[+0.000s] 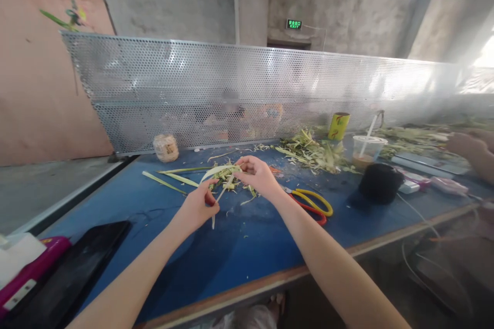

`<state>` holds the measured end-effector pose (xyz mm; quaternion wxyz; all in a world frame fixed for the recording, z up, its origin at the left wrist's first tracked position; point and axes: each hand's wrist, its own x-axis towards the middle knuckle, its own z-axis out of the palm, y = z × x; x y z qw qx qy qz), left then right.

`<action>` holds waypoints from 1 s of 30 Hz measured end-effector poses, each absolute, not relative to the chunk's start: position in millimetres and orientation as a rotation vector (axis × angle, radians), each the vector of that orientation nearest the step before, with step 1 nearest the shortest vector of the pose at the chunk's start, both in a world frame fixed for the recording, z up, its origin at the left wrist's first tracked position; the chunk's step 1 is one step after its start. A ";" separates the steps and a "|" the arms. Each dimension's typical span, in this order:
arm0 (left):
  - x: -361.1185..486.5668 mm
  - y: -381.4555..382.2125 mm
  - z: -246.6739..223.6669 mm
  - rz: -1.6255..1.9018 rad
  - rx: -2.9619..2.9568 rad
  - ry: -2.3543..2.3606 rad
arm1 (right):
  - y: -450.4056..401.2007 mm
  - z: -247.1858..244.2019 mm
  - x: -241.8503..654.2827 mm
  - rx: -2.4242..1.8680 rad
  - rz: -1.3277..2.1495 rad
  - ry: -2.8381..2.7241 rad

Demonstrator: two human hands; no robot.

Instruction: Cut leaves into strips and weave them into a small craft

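Note:
Over the blue tabletop (254,247), my left hand (198,203) is closed in a pinch on a pale, narrow leaf strip (224,189). The strip runs up towards my right hand (257,176), which pinches its upper end with thumb and forefinger. Another pale strip (212,170) arcs above my left fingers. Behind and below the fingers lies a small heap of green leaf scraps (227,177), partly hidden. Several long cut leaf blades (164,182) lie to the left. Scissors with red and yellow handles (314,203) rest beside my right forearm.
Leaf scraps (312,151) pile up at the back, near a yellow can (339,126). A plastic cup with a straw (367,150) and a black roll (380,183) stand right. A perforated metal screen (208,87) borders the table. A phone (92,247) lies left; another person's hand (466,146) shows right.

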<state>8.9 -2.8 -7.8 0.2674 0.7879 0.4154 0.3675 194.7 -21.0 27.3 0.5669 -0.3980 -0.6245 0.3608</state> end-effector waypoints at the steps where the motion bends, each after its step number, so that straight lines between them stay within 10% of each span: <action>1: 9.1 -3.5 -7.9 0.975 2.126 1.129 | -21.4 27.6 194.6 -0.937 0.846 -1.466; 30: 25.9 -23.1 8.8 1.208 2.065 0.915 | -26.5 9.4 173.1 -0.816 0.808 -1.717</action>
